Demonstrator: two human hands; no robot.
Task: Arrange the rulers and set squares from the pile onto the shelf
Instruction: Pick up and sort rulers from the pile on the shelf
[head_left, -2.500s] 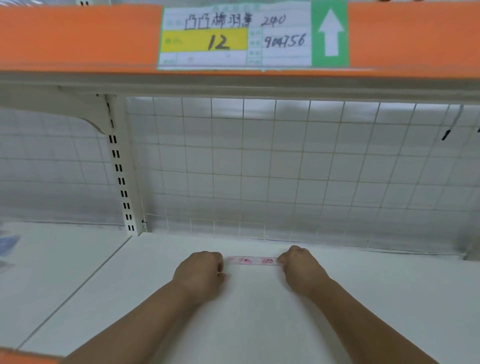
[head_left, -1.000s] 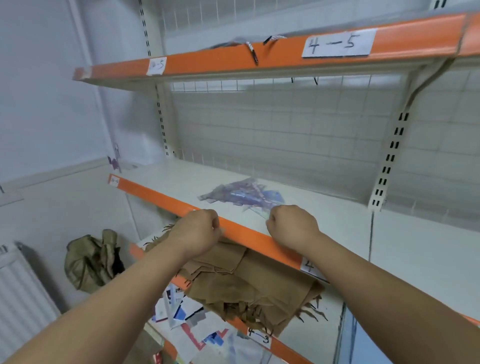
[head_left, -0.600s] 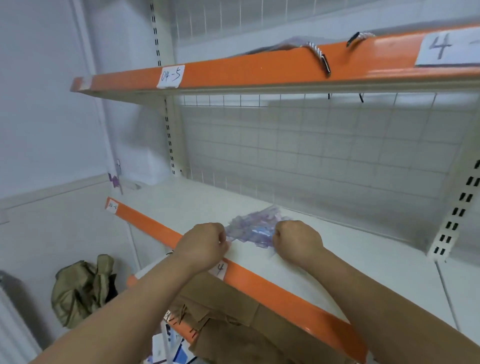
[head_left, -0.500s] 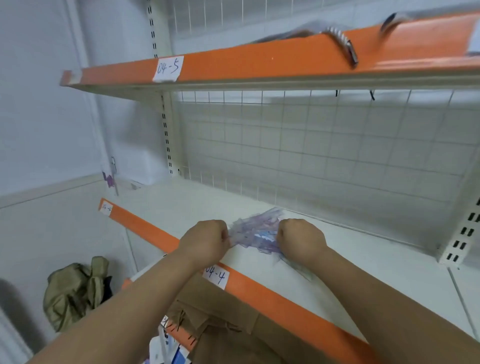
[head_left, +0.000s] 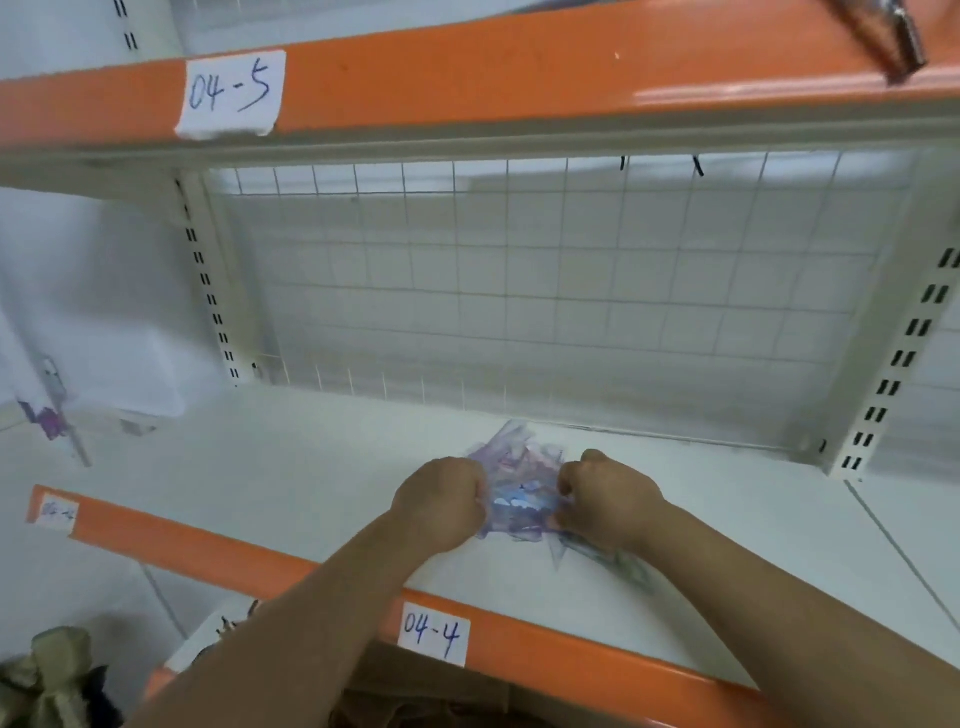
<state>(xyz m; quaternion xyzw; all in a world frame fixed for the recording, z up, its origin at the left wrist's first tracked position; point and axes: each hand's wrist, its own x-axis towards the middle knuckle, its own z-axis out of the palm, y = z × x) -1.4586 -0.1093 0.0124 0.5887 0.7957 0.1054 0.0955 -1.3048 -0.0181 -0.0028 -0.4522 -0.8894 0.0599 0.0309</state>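
A pile of clear purple and blue rulers and set squares (head_left: 519, 483) lies on the white shelf (head_left: 291, 467) labelled 04-4. My left hand (head_left: 441, 501) grips the pile's left side with curled fingers. My right hand (head_left: 605, 499) grips its right side the same way. A few pieces stick out behind the hands and toward the front right. The fingertips are hidden under the knuckles.
A wire grid back panel (head_left: 545, 291) closes the rear of the shelf. The orange-fronted shelf 04-5 (head_left: 467, 78) hangs overhead. Slotted uprights stand left (head_left: 208, 291) and right (head_left: 893, 364). Brown cloth and an olive bag (head_left: 47, 680) lie below.
My view swung from the right bay, where both hands held a pink ruler, to the left bay. Both hands have reached the pile and closed on its two sides.
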